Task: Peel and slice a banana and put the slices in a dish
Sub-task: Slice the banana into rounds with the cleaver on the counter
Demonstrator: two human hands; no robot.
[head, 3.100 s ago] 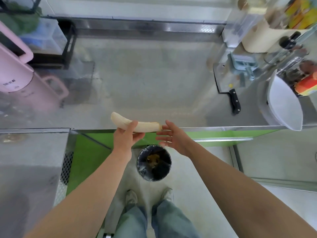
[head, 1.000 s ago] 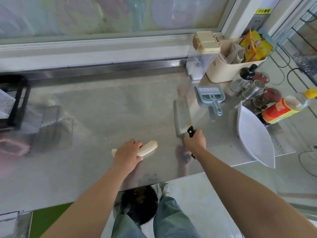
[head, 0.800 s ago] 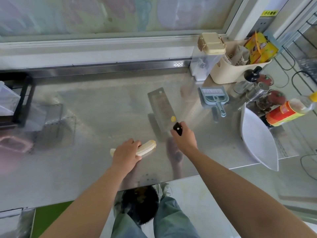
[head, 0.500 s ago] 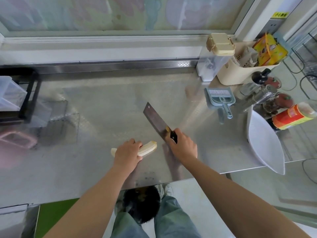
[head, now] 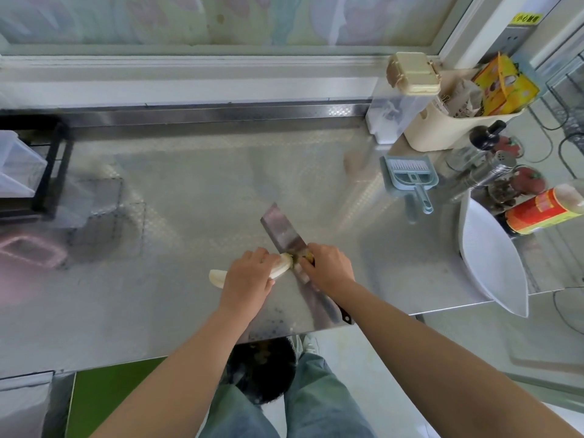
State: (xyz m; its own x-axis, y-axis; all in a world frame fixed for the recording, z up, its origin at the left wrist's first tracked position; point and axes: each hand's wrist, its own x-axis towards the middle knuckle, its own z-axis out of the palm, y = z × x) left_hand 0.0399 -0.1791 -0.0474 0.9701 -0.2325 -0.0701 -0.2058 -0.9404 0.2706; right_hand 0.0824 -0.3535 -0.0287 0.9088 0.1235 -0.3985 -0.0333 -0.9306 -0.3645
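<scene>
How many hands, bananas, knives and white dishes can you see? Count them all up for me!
Hands: 2 (left hand, right hand)
Banana: 1
Knife: 1
White dish: 1
Total: 5

Banana (head: 279, 268) on the bench (head: 189, 191) near the front edge, left hand (head: 248, 279) over the banana's middle, cleaver (head: 282, 230) at the banana's right end, dish (head: 493, 257) well right of the banana, dustpan (head: 409, 175) behind-right of it.

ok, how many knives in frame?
1: the cleaver, gripped by the right hand, blade at the banana's right end, which the left hand holds on the counter. The dark shape below looks like its reflection.
</scene>
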